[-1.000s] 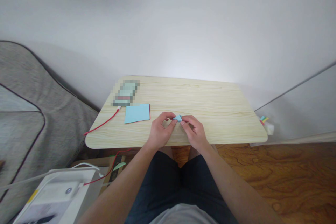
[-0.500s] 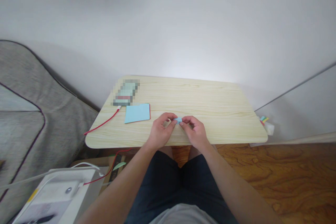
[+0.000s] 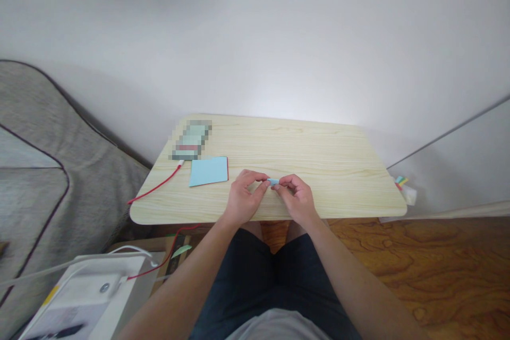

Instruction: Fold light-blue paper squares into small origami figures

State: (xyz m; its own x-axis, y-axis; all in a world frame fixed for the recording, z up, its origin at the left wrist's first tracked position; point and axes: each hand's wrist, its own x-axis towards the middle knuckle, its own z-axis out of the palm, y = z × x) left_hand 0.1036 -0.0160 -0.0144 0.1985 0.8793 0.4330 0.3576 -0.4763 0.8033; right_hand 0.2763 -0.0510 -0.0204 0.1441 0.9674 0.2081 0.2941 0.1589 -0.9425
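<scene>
Between both hands is a small folded piece of light blue paper (image 3: 273, 181), held just above the front middle of the table (image 3: 319, 154). My left hand (image 3: 246, 196) pinches its left end between thumb and forefinger. At the right end, the thumb and fingers of my right hand (image 3: 295, 199) grip the same paper. Fingertips cover parts of it, so its exact folded shape is hard to make out. A stack of light blue paper sheets (image 3: 209, 171) with a red edge lies flat to the left of my left hand.
A blurred phone-like device (image 3: 191, 141) lies at the back left, with a red cable (image 3: 157, 187) running over the table's left edge. A white box (image 3: 83, 297) stands below left, beside a grey sofa (image 3: 79, 170). A white wall (image 3: 279, 37) rises behind the table.
The blue paper has turned in my fingers and now looks narrower and flatter. My hands have shifted only slightly.
</scene>
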